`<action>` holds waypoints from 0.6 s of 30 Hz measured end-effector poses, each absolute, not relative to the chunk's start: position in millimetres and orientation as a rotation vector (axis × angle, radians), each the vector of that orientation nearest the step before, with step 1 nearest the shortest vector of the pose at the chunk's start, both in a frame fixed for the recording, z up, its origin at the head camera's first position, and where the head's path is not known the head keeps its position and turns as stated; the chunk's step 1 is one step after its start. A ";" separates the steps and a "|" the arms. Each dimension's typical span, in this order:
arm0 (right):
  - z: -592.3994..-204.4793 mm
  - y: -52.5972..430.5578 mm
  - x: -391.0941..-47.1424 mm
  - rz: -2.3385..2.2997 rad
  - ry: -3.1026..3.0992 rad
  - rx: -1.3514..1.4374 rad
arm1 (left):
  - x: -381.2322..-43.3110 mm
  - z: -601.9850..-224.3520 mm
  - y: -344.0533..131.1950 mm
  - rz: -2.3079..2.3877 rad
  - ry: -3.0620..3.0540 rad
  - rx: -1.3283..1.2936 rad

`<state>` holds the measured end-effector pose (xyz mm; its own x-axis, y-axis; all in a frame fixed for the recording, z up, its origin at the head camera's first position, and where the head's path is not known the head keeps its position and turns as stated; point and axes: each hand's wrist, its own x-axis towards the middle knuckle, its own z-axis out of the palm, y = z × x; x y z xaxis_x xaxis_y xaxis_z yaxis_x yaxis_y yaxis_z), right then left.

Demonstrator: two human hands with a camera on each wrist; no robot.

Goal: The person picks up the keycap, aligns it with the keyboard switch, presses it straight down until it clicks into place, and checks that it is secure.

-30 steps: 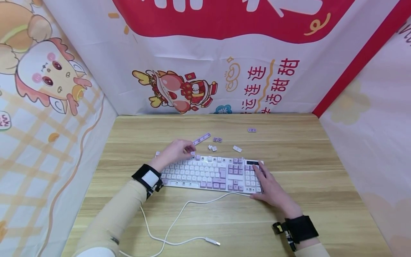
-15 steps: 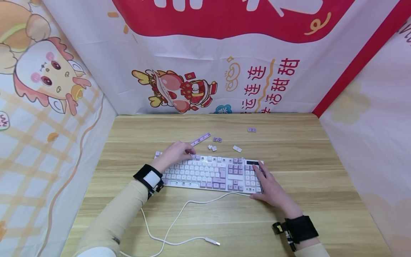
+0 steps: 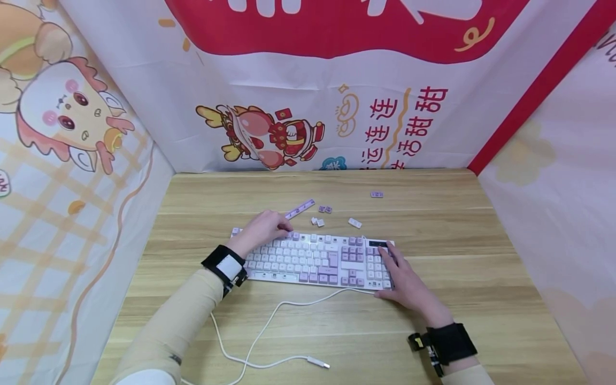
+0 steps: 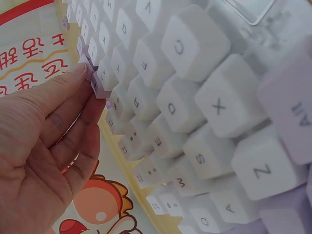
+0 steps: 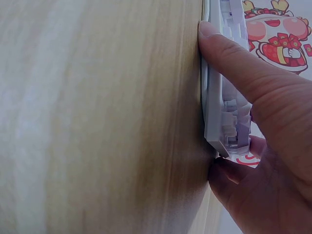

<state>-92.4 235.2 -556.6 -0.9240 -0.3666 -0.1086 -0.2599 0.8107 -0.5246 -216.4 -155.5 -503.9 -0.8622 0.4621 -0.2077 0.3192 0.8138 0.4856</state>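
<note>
A white and purple keyboard [image 3: 281,262] lies across the table, its letter keys [image 4: 170,100] filling much of the left wrist view. My left hand [image 3: 263,230] reaches over its top left part. Between thumb and fingers this hand [image 4: 56,129] pinches a small purple keycap [image 4: 88,67] at the function row. Fingers partly hide that keycap, so I cannot tell whether it sits fully on its switch. At the right end, my right hand [image 3: 409,280] grips the keyboard. In the right wrist view the thumb of that hand [image 5: 273,126] presses the keyboard's front edge [image 5: 213,109].
Behind the keyboard lie a purple strip of keycaps [image 3: 300,208], a purple pair [image 3: 325,209], small white keycaps [image 3: 317,221], a white piece [image 3: 355,223] and a purple piece [image 3: 377,194]. A white USB cable [image 3: 284,303] loops in front. Printed cloth walls [image 3: 308,75] surround the wooden table [image 3: 366,337].
My left hand has come slightly down onto the top key row with the purple keycap, which is now mostly hidden in the head view. My right hand stays in place.
</note>
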 end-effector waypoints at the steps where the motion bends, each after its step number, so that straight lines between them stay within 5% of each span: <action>1: -556.4 235.2 -92.5 -0.768 2.793 -0.491 | -216.9 -503.6 -154.9 0.633 2.682 0.591; 18: -555.3 235.4 -91.6 -0.765 2.799 -0.492 | -210.6 -499.9 -145.0 0.421 2.765 0.658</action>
